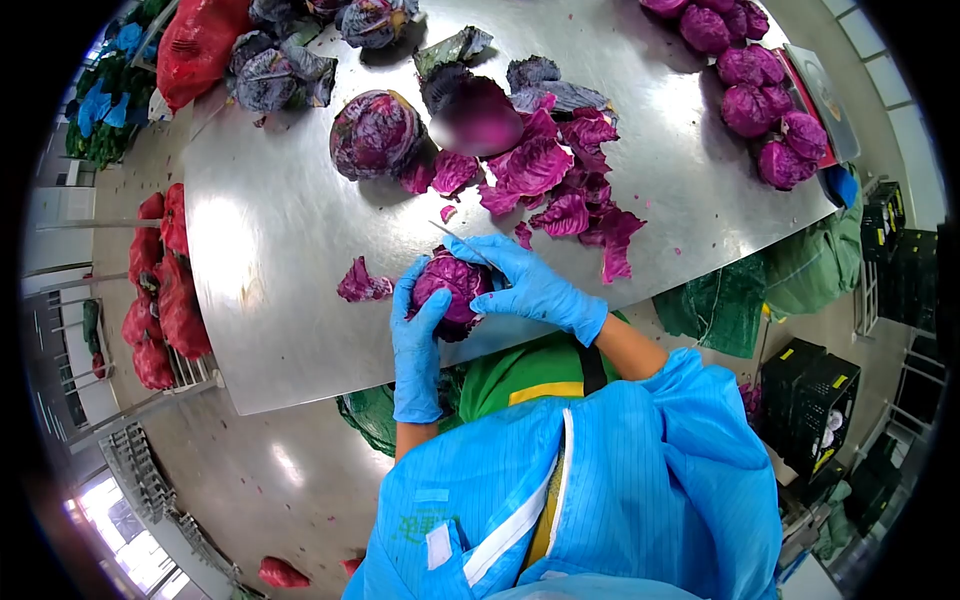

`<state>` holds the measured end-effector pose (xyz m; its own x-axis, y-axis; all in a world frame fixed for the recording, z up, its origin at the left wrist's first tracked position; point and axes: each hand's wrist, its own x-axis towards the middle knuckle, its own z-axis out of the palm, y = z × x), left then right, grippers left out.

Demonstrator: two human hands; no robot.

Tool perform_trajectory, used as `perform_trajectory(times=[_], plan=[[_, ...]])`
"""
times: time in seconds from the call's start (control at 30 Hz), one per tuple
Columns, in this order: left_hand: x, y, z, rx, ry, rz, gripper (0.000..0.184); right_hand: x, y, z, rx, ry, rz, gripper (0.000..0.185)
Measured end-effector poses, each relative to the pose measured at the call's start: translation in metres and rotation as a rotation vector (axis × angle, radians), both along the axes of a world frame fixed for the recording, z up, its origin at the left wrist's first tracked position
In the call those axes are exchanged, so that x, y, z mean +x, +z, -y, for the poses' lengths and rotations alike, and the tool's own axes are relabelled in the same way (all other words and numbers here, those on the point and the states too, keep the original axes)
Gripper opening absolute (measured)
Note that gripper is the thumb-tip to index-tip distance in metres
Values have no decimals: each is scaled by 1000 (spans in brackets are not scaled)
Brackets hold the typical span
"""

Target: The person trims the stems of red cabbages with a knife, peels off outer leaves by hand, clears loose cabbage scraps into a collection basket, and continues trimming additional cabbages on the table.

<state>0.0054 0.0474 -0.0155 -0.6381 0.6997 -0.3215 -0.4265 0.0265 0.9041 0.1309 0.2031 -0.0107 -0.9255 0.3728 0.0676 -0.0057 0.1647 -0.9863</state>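
A purple cabbage rests near the front edge of the metal table, between my two blue-gloved hands. My left hand is wrapped round its left side, thumb on top. In my right hand is a thin knife, its blade pointing up and left, while the fingers touch the cabbage's right side. A torn purple leaf lies left of my left hand. Beyond my hands is a heap of peeled leaves, with a larger cabbage to its left.
Dark, leafy cabbages and a red sack are at the back left. Peeled cabbages line the back right, beside a scale-like tray. Red net sacks stand left of the table, black crates to the right.
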Motion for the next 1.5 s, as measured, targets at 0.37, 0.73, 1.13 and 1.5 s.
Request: perform_trajectory(times=[0.37, 0.73, 1.13, 1.5], plan=[[9, 15, 3, -198, -103, -346, 76, 17, -18, 3, 21, -87, 73, 58], [34, 2, 16, -175, -18, -313, 91, 23, -27, 22, 603, -223, 459, 26], [16, 5, 26, -132, -184, -632, 94, 15, 27, -8, 311, -9, 107, 61], [-4, 13, 21, -175, -329, -751, 96, -11, 3, -31, 525, 261, 165, 60]])
